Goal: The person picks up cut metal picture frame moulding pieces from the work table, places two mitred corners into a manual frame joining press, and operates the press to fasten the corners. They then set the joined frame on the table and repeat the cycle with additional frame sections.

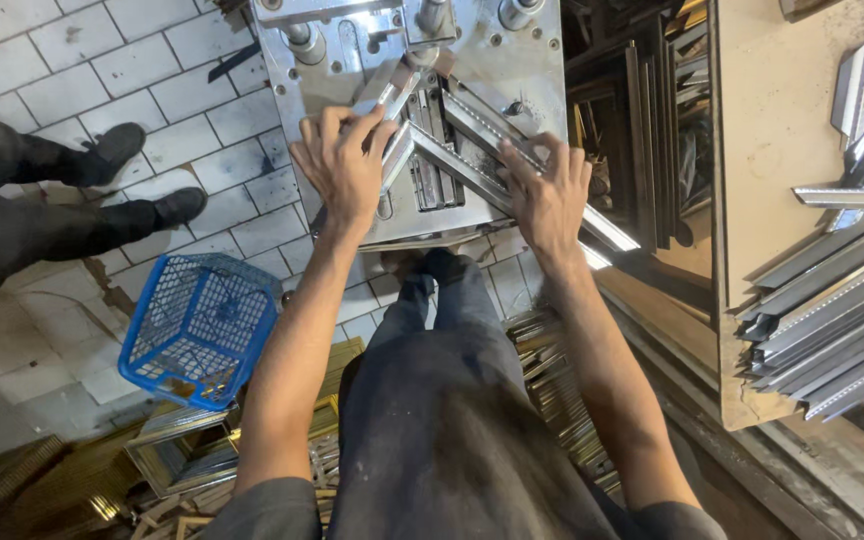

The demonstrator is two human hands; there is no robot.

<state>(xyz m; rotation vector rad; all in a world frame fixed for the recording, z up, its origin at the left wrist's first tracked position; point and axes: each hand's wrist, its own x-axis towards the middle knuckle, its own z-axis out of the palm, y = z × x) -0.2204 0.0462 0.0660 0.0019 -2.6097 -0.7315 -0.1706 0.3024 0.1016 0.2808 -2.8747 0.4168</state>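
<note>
My left hand [342,165] presses down on a short silver metal profile [389,95] lying on the steel machine table [512,60]. My right hand [550,195] lies flat on a second, longer metal profile [472,165] that runs down to the right past the table edge. The two profiles meet at an angle near the table's middle, under the machine's clamps [422,20]. Both hands hold the pieces against the plate; my legs in dark trousers [442,400] stand below.
A blue plastic basket [197,325] stands on the tiled floor at left. Another person's legs and black shoes [112,150] are at far left. A wooden bench [752,120] at right carries several silver profiles [832,320]. Gold frame strips [562,400] lie piled on the floor.
</note>
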